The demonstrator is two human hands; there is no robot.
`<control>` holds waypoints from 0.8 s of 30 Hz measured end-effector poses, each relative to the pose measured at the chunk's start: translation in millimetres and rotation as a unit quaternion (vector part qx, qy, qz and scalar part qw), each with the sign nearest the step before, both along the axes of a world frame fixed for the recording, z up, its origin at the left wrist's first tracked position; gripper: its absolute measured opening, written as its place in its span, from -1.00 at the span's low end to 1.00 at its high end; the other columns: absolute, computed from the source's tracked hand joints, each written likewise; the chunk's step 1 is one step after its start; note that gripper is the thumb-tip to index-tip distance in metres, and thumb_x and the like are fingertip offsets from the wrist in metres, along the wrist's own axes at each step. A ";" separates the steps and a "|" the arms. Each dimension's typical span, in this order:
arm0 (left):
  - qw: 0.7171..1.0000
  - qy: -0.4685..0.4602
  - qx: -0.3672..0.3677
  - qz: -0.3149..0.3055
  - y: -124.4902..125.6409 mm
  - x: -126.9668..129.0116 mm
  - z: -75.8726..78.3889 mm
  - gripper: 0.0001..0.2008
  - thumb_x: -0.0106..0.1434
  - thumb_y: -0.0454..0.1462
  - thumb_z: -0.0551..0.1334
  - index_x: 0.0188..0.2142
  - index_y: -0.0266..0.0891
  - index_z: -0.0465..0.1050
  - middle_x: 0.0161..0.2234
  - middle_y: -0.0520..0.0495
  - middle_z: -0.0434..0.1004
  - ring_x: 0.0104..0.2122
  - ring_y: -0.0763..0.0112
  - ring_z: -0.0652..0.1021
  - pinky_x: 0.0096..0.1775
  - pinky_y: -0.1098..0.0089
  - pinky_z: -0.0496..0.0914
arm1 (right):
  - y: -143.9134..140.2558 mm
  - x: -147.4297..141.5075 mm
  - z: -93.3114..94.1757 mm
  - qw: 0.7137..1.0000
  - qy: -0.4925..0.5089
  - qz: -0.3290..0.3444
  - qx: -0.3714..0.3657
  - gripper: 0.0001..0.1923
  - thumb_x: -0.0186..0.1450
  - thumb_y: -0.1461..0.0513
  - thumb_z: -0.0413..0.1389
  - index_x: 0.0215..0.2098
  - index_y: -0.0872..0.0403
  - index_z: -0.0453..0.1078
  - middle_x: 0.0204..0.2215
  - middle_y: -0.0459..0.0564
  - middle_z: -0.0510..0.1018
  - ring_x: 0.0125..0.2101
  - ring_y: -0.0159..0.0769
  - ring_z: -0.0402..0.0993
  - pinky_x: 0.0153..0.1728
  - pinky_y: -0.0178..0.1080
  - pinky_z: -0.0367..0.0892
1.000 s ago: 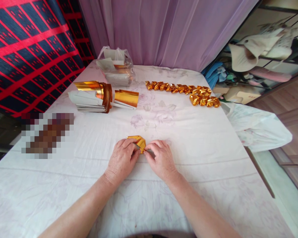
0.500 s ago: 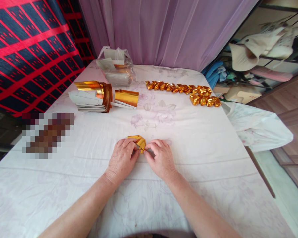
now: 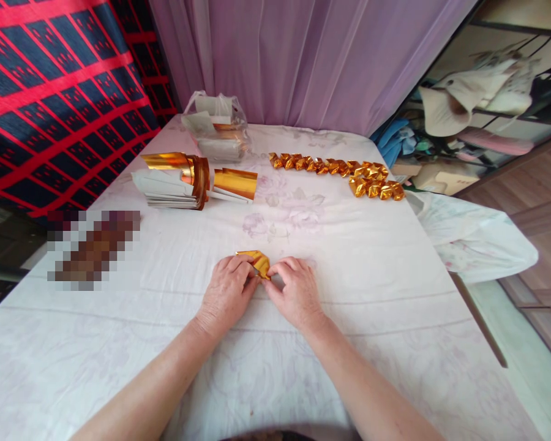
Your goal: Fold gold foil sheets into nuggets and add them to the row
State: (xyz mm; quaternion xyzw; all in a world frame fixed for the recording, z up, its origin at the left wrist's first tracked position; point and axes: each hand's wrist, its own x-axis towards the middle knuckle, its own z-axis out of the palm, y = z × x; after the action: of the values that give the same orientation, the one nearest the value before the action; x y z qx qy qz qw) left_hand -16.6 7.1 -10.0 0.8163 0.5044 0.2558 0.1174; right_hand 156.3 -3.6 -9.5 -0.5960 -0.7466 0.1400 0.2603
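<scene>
A partly folded piece of gold foil paper [image 3: 259,262] lies at the middle of the table, between my two hands. My left hand [image 3: 229,286] grips its left and near side, with the thumb and fingers closed on it. At its right corner my right hand [image 3: 296,288] pinches the paper between thumb and forefinger. The fingertips of both hands almost meet at the near edge, and the fold under them is partly hidden. Farther back a row of folded gold foil pieces [image 3: 330,166] bends round at its right end.
Stacked gold and white paper sheets [image 3: 172,187] lie at the back left, beside a loose gold sheet [image 3: 236,182]. Behind them stands a clear plastic bag [image 3: 218,131] of paper. A white bag [image 3: 480,236] hangs at the right edge. A pixelated patch covers something at left.
My right thumb and fingers have shifted slightly at the near corner of the foil paper. The view has tilted a little; the other things lie as before.
</scene>
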 end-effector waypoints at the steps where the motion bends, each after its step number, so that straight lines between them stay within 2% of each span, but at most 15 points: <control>1: 1.000 -0.001 -0.005 -0.001 0.2 -0.5 0.2 -0.90 0.26 -0.34 0.24 -0.38 -0.19 0.35 -0.10 -0.14 0.54 -0.09 0.15 0.50 -0.05 0.09 0.40 | 0.8 0.5 -0.4 1.000 0.004 0.002 -0.002 -0.96 0.22 0.26 0.23 -0.35 0.01 0.45 -0.30 -0.03 0.50 -0.20 -0.18 0.38 -0.14 -0.15 0.22; 13: 0.999 -0.025 -0.038 -0.008 3.5 -6.4 1.6 -0.87 0.22 -0.41 0.23 -0.36 -0.15 0.33 -0.06 -0.08 0.56 -0.04 0.13 0.52 -0.02 0.03 0.38 | 3.3 2.7 -1.2 1.000 0.016 0.011 -0.010 -0.92 0.20 0.30 0.24 -0.35 -0.01 0.46 -0.31 -0.08 0.52 -0.21 -0.22 0.40 -0.18 -0.18 0.20; 19: 0.999 -0.024 -0.028 -0.018 4.4 -10.2 0.7 -0.85 0.20 -0.44 0.22 -0.34 -0.15 0.32 -0.04 -0.09 0.55 -0.03 0.15 0.52 0.00 0.03 0.36 | 2.5 -8.5 5.3 0.999 -0.031 -0.038 -0.010 -0.83 0.12 0.15 0.34 -0.43 -0.01 0.45 -0.35 -0.06 0.48 -0.24 -0.17 0.38 -0.22 -0.17 0.17; 24: 0.999 -0.021 -0.027 -0.023 4.6 -11.9 0.1 -0.87 0.22 -0.41 0.21 -0.31 -0.15 0.32 -0.02 -0.08 0.55 -0.03 0.18 0.53 0.03 0.04 0.34 | 3.1 -11.0 5.0 0.998 -0.036 -0.042 -0.014 -0.83 0.14 0.14 0.33 -0.43 -0.01 0.44 -0.36 -0.07 0.47 -0.23 -0.19 0.37 -0.22 -0.18 0.15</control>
State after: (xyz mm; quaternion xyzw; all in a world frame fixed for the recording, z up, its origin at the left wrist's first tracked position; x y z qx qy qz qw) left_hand -28.5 11.6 -9.8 0.8189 0.4894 0.2563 0.1553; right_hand 145.3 -0.5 -4.5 -0.6352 -0.7278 0.1175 0.2304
